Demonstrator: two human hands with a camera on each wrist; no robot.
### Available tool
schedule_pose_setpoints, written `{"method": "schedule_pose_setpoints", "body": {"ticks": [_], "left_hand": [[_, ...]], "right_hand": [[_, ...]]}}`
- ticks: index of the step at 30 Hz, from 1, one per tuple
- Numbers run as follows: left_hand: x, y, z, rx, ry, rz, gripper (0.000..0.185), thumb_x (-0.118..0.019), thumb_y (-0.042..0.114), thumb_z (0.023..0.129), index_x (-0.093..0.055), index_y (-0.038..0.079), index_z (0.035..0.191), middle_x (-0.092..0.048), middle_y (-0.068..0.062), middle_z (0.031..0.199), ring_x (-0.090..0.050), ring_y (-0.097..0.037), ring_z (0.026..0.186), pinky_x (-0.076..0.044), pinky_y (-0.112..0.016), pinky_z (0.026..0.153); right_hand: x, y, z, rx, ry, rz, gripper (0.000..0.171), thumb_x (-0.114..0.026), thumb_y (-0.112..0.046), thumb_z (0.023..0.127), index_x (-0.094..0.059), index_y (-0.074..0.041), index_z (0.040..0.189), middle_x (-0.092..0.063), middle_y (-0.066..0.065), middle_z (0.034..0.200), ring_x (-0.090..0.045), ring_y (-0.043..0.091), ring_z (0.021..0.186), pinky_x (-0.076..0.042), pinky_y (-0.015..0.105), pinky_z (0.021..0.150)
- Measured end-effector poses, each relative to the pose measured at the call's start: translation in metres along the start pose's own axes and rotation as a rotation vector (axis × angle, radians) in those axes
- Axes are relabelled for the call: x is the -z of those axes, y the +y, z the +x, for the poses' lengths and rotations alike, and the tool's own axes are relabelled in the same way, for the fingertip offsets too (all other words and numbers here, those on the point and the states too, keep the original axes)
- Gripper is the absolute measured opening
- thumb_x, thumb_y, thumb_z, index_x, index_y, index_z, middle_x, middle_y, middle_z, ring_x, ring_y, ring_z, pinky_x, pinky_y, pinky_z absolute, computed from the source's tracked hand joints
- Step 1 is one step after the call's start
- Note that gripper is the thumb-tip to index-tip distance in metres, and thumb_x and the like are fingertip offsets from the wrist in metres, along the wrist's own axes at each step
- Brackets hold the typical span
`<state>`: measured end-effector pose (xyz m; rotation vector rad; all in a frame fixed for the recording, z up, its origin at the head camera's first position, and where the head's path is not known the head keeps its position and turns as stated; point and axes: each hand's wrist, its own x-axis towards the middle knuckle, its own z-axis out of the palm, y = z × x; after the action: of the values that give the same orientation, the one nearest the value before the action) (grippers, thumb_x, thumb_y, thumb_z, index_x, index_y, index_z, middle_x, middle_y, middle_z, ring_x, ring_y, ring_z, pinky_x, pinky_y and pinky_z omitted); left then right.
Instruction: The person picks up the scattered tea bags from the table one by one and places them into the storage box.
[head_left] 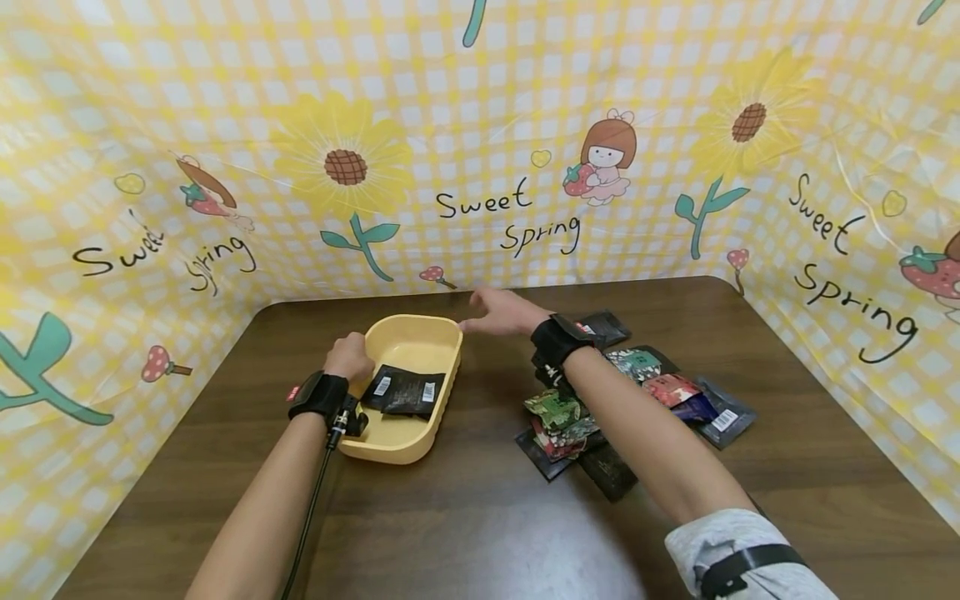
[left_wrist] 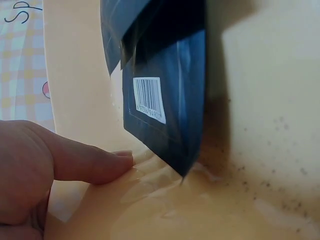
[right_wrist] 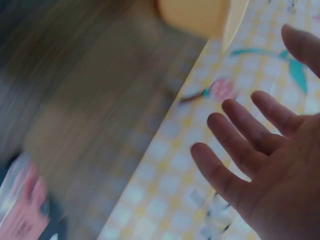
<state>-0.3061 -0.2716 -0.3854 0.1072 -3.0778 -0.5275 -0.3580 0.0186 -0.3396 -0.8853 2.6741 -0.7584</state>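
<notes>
The left hand [head_left: 349, 358] is clamped on the left wall of the yellow plastic basin [head_left: 416, 340], thumb inside the rim. The right hand [head_left: 506, 312] is spread and holds nothing, just beside the basin's far right corner — apart from it in the right wrist view.

Inside the basin lie at least two black barcoded packets [head_left: 414, 393], overlapping. The larger heap is outside, to the basin's right: a green packet [head_left: 557, 411], a teal packet [head_left: 636, 364], a red packet [head_left: 670, 389] and a black packet [head_left: 725, 414] with a white label among them. By that split the work looks early — few packets in, most of them out — though the exact count cannot be told.

The right forearm [head_left: 652, 433] crosses over the heap and hides part of it. A black cable [head_left: 309, 508] runs along the left forearm, nearer the person than the basin. Under the basin is a wooden table [head_left: 480, 517]; beyond it hangs a yellow checked cloth [head_left: 465, 108].
</notes>
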Motion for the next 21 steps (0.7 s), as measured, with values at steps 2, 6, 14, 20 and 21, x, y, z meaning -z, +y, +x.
{"method": "schedule_pose_setpoints", "body": {"ticks": [2, 6, 14, 20, 21], "left_hand": [[0.001, 0.000, -0.001, 0.000, 0.004, 0.000, 0.009, -0.050, 0.001, 0.073, -0.054, -0.004, 0.080, -0.055, -0.019, 0.080, -0.052, -0.032, 0.072, -0.044, -0.043, 0.065], [0.001, 0.000, -0.002, -0.006, 0.001, 0.007, 0.009, -0.050, 0.001, 0.073, -0.053, -0.004, 0.080, -0.056, -0.019, 0.081, -0.053, -0.033, 0.072, -0.045, -0.044, 0.065], [-0.001, -0.002, -0.001, -0.015, 0.007, 0.018, 0.012, -0.050, 0.002, 0.072, -0.053, -0.004, 0.082, -0.058, -0.023, 0.086, -0.054, -0.036, 0.077, -0.046, -0.049, 0.069], [0.001, 0.000, -0.001, -0.011, 0.006, 0.019, 0.010, -0.050, 0.002, 0.073, -0.052, -0.003, 0.080, -0.057, -0.022, 0.083, -0.053, -0.034, 0.074, -0.046, -0.045, 0.066], [0.001, 0.000, -0.001, -0.008, 0.003, 0.019, 0.011, -0.050, 0.002, 0.073, -0.053, -0.004, 0.082, -0.058, -0.022, 0.084, -0.054, -0.034, 0.075, -0.046, -0.044, 0.066]], "right_hand": [[0.005, 0.015, -0.003, -0.051, 0.032, -0.006, 0.065, -0.060, -0.044, 0.090, -0.040, -0.006, 0.139, -0.051, 0.015, 0.137, -0.054, 0.029, 0.120, -0.046, 0.043, 0.098], [0.009, 0.050, -0.013, -0.181, 0.045, -0.068, 0.066, -0.061, -0.046, 0.089, -0.040, -0.008, 0.138, -0.050, 0.015, 0.139, -0.055, 0.031, 0.118, -0.045, 0.047, 0.095], [0.018, 0.104, -0.038, -0.375, 0.045, -0.178, 0.064, -0.062, -0.045, 0.089, -0.044, -0.003, 0.134, -0.053, 0.021, 0.131, -0.052, 0.038, 0.118, -0.041, 0.056, 0.095], [0.025, 0.122, -0.048, -0.450, 0.100, -0.250, 0.053, -0.064, -0.047, 0.086, -0.051, -0.005, 0.116, -0.053, 0.020, 0.121, -0.051, 0.040, 0.114, -0.043, 0.054, 0.087], [0.026, 0.124, -0.050, -0.456, 0.108, -0.254, 0.053, -0.064, -0.047, 0.086, -0.051, -0.005, 0.114, -0.053, 0.021, 0.121, -0.051, 0.040, 0.114, -0.043, 0.055, 0.088]]}}
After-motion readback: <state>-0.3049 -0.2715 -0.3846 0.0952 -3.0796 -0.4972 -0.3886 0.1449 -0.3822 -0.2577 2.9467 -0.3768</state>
